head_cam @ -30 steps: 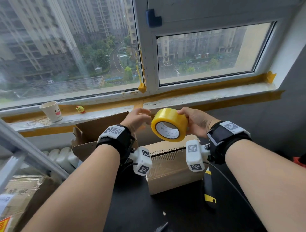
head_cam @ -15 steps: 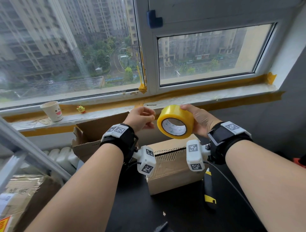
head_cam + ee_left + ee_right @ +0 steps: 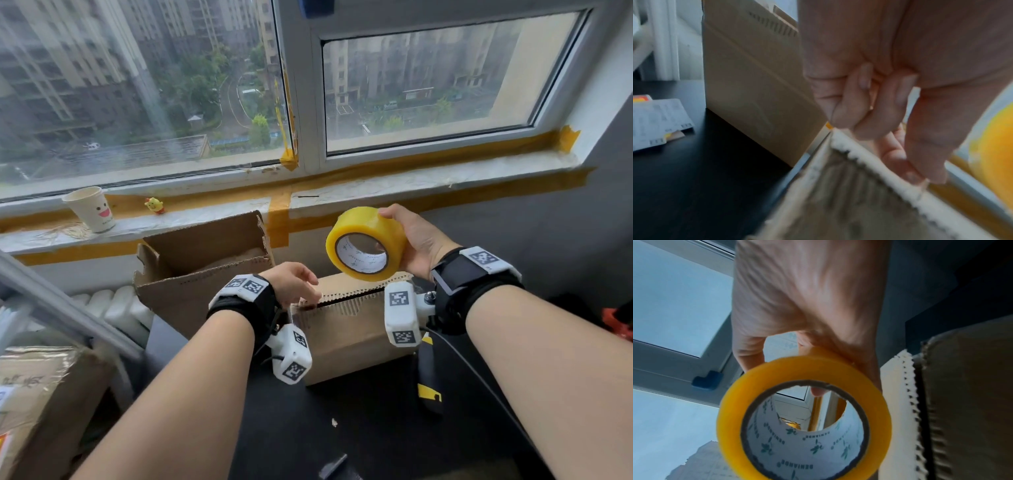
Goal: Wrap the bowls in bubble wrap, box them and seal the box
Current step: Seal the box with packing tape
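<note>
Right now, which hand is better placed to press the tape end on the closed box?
Probably left. The left hand is low at the closed box seam edge, while the right hand grips the tape roll above.

Both forearms reach in from the bottom of the frame, wrists strapped with black bands. The left hand (image 3: 294,282) sits at centre, fingers curled, thumb and forefinger pinched together. The right hand (image 3: 416,240), higher at centre right, grips a tape roll (image 3: 364,245), one fingertip inside its core.

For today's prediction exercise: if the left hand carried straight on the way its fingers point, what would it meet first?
Probably the serrated top edge of the closed cardboard box; the left hand points down at it, fingertips just above, though depth is unclear.
</note>
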`<state>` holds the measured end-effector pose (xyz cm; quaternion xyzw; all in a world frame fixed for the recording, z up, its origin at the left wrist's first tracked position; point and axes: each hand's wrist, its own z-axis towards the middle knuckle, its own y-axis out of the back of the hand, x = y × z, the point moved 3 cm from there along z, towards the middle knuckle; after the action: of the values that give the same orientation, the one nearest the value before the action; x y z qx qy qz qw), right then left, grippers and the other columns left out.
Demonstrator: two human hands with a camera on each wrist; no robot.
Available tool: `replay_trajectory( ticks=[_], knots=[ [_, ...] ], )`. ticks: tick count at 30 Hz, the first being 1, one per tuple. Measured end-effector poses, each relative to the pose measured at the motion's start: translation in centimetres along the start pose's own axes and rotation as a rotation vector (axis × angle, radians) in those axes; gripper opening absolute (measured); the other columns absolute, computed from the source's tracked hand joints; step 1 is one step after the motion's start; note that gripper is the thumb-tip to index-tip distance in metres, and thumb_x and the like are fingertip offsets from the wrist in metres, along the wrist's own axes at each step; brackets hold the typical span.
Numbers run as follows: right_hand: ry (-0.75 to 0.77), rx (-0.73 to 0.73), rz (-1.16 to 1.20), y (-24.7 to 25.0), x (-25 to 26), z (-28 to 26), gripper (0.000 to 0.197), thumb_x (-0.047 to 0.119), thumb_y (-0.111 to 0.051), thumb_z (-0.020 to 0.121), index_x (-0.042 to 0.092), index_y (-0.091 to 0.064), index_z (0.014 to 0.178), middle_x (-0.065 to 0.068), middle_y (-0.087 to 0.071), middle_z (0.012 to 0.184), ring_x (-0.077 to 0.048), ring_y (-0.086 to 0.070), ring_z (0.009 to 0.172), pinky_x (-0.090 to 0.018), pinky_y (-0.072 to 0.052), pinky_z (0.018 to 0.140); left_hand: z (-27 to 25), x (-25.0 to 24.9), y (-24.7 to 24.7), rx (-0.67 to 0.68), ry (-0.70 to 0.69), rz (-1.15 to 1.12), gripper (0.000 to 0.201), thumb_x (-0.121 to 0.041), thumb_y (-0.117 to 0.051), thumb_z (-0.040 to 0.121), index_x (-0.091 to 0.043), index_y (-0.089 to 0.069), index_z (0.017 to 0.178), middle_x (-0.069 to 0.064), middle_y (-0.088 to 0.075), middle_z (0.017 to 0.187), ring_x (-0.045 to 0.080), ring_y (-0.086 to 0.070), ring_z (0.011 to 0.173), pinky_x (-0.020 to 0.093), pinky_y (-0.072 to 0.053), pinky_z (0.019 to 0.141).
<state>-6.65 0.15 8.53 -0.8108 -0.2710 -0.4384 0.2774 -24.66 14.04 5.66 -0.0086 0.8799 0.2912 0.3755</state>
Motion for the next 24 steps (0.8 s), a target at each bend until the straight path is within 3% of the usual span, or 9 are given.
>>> replay_trajectory(
  ticks=[3, 5, 6, 8, 12, 15, 19, 24],
  knots=[
    [-0.041, 0.011, -0.022, 0.2, -1.6, 0.7, 0.029, 0.042, -0.060, 0.087, 0.020, -0.059, 0.106, -0.007, -0.065, 0.082, -0.022, -0.059, 0.068, -0.035, -0.049, 0.067, 1.2, 1.2, -1.1, -0.054, 0.010, 0.045, 0.026, -0.022, -0.082, 0.071, -0.020, -0.058, 0.082, 0.001, -0.067, 0.086, 0.014, -0.054, 0.066, 0.022, -0.044, 0.055],
    [-0.071, 0.009, -0.035, 0.1, -2.5, 0.9, 0.031, 0.043, -0.061, 0.086, 0.019, -0.062, 0.106, -0.007, -0.067, 0.080, -0.022, -0.061, 0.068, -0.035, -0.051, 0.069, 2.0, 1.4, -1.4, -0.075, 0.012, 0.034, 0.029, -0.018, -0.084, 0.069, -0.020, -0.055, 0.075, 0.007, -0.070, 0.092, 0.019, -0.059, 0.075, 0.035, -0.055, 0.072],
    [-0.082, 0.007, -0.035, 0.2, -3.0, 1.1, 0.037, 0.044, -0.062, 0.084, 0.018, -0.062, 0.110, -0.008, -0.068, 0.081, -0.023, -0.062, 0.069, -0.036, -0.052, 0.069, 2.0, 1.1, -1.4, -0.079, 0.014, 0.051, 0.030, -0.016, -0.083, 0.069, -0.019, -0.053, 0.072, 0.007, -0.069, 0.089, 0.020, -0.058, 0.077, 0.038, -0.054, 0.078],
    [-0.083, 0.001, -0.035, 0.3, -3.5, 1.5, 0.044, 0.045, -0.063, 0.082, 0.017, -0.059, 0.117, -0.008, -0.066, 0.079, -0.023, -0.061, 0.067, -0.035, -0.051, 0.066, 2.1, 0.7, -1.6, -0.079, 0.029, 0.139, 0.029, -0.013, -0.081, 0.072, -0.017, -0.052, 0.070, 0.004, -0.062, 0.081, 0.020, -0.055, 0.076, 0.034, -0.050, 0.073],
    [-0.085, -0.002, -0.036, 0.3, -3.4, 2.0, 0.044, 0.045, -0.064, 0.081, 0.017, -0.058, 0.115, -0.007, -0.063, 0.076, -0.023, -0.058, 0.066, -0.037, -0.051, 0.068, 2.6, -0.2, -2.2, -0.163, 0.051, 0.385, 0.012, -0.014, -0.070, 0.071, -0.010, -0.062, 0.080, 0.008, -0.065, 0.084, 0.025, -0.062, 0.078, 0.029, -0.049, 0.062],
    [-0.079, 0.011, -0.071, 0.3, -3.5, 2.3, 0.051, 0.045, -0.066, 0.078, 0.016, -0.059, 0.118, -0.010, -0.063, 0.084, -0.025, -0.060, 0.072, -0.040, -0.052, 0.073, 3.0, -0.4, -2.9, -0.230, 0.068, 0.577, 0.011, -0.020, -0.061, 0.079, -0.012, -0.060, 0.087, 0.005, -0.061, 0.082, 0.026, -0.062, 0.077, 0.031, -0.049, 0.066],
    [-0.086, 0.010, -0.082, 0.6, -4.0, 2.6, 0.053, 0.045, -0.070, 0.072, 0.015, -0.061, 0.115, -0.013, -0.066, 0.091, -0.028, -0.062, 0.078, -0.046, -0.052, 0.080, 3.1, -0.1, -2.4, -0.338, 0.103, 0.733, 0.006, -0.019, -0.058, 0.083, -0.015, -0.054, 0.082, 0.002, -0.057, 0.075, 0.025, -0.058, 0.072, 0.031, -0.046, 0.065],
    [-0.085, -0.006, -0.062, 0.9, -4.1, 3.1, 0.044, 0.044, -0.066, 0.077, 0.016, -0.059, 0.111, -0.007, -0.062, 0.075, -0.021, -0.058, 0.064, -0.033, -0.051, 0.061, 2.9, -0.3, -1.8, -0.354, 0.115, 0.795, 0.008, -0.019, -0.061, 0.085, -0.015, -0.054, 0.087, 0.001, -0.051, 0.071, 0.023, -0.055, 0.071, 0.031, -0.044, 0.065]
  ],
)
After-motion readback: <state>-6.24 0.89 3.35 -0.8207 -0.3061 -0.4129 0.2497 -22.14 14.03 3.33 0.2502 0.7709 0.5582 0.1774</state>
